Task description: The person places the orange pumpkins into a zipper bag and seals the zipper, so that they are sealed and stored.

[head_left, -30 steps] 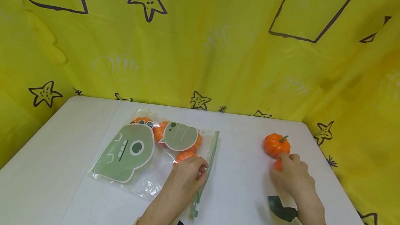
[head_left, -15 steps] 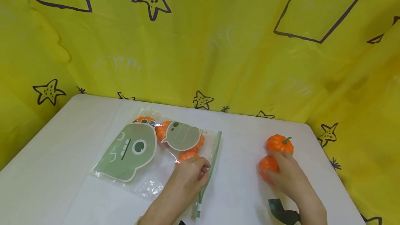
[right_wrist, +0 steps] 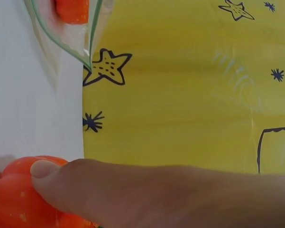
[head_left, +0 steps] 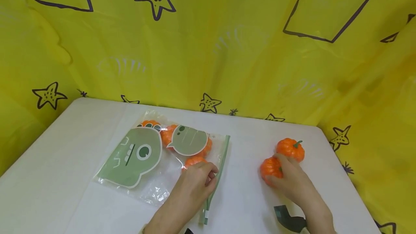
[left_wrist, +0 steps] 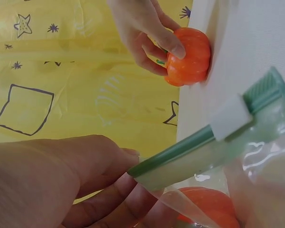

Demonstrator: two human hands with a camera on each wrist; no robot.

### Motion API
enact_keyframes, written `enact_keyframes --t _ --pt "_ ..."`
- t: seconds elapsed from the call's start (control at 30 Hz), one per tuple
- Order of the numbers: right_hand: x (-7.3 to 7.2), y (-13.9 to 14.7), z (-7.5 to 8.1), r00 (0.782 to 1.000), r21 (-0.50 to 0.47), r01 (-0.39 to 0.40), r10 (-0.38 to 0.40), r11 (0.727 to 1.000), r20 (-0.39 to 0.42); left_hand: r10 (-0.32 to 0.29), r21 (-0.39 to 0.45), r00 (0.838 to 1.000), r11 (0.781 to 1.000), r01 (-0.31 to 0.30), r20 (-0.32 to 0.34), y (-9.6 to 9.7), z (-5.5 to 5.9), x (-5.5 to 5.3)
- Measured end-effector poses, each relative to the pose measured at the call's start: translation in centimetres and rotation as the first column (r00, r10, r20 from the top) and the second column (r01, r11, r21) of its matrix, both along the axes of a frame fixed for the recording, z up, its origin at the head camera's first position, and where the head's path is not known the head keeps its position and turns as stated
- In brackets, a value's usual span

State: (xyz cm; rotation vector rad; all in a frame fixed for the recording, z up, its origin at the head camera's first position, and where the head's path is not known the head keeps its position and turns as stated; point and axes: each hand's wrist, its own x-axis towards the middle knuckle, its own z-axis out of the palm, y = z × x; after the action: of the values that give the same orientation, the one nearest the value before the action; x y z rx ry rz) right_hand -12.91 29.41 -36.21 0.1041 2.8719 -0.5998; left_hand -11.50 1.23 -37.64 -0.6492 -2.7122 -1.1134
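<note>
My left hand (head_left: 195, 180) pinches the open-end edge of a clear zip bag (head_left: 152, 189), beside its green zip strip (left_wrist: 185, 147). A white slider (left_wrist: 231, 118) sits on that strip in the left wrist view. Several orange toy pumpkins show inside the bag, partly hidden by its green monster print (head_left: 130, 158) and by my hand. On the right, my right hand (head_left: 297, 181) grips another toy pumpkin (head_left: 269, 170), thumb on its near side. A second loose pumpkin (head_left: 289, 148) with a green stem lies just behind that hand.
A white table (head_left: 247, 190) carries everything. Yellow cloth (head_left: 208, 53) with dark star drawings hangs along its back and sides. Next to my right wrist is a dark green strap-like piece (head_left: 289, 220).
The right hand has drawn its pumpkin leftward, away from the other loose one, toward the bag. My left hand stays at the bag's edge. The head view shifts slightly.
</note>
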Motion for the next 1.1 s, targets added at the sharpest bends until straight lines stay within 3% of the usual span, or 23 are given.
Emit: enact_keyframes --t 0.2,0.43,0.63,1.1 --pt "0.2 -1.1 -0.4 1.000 -0.043 -0.008 0.009 0.999 0.030 -0.006 -0.005 0.999 1.000 0.006 0.032 0.0 0.0 0.1" --pt "0.4 -2.4 -0.5 0.999 -0.076 -0.049 0.049 0.996 -0.001 -0.017 0.003 1.000 1.000 0.017 0.011 0.0 0.0 0.0" --pt "0.6 -4.5 -0.5 0.997 -0.159 -0.072 0.074 0.985 0.009 -0.011 0.000 0.998 1.000 0.011 0.057 -0.1 0.2 0.1" --pt "1.0 -7.3 -1.0 0.967 -0.261 -0.256 0.242 0.931 -0.085 -0.006 -0.006 1.000 1.000 0.006 -0.001 0.2 0.2 0.3"
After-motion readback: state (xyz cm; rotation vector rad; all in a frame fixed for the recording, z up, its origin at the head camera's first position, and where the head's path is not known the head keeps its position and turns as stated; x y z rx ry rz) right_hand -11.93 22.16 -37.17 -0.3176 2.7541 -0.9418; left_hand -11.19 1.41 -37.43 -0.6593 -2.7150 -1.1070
